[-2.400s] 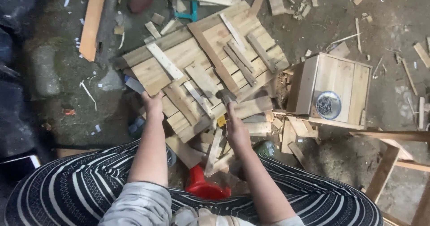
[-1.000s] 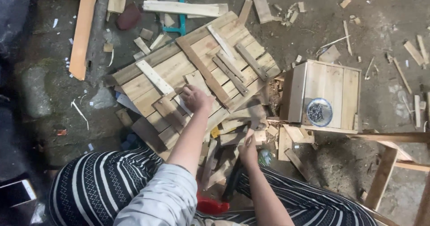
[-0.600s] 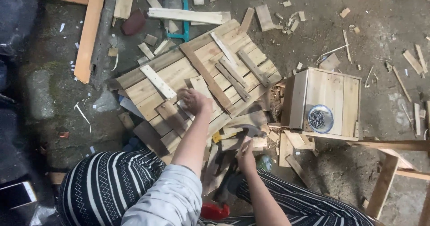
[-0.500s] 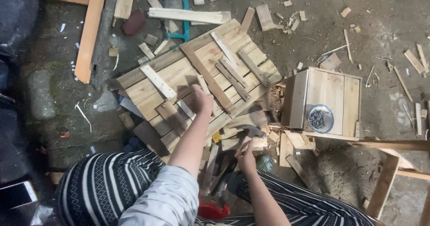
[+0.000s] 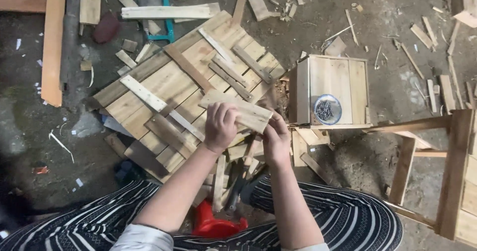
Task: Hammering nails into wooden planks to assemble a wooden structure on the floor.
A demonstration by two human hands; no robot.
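Left hand (image 5: 220, 126): fingers wrapped over the short plank (image 5: 237, 111).
Right hand (image 5: 276, 137): fingers pinched its right end.
Plank: held above the slatted panel (image 5: 164, 89), left of the wooden box (image 5: 330, 89).
Technique: I judged a two-ended grip kept it level.

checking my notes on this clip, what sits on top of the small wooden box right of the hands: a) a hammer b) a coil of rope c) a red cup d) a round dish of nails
D: a round dish of nails rests on the top of the wooden box, just right of the hands, which hold a short wooden slat.
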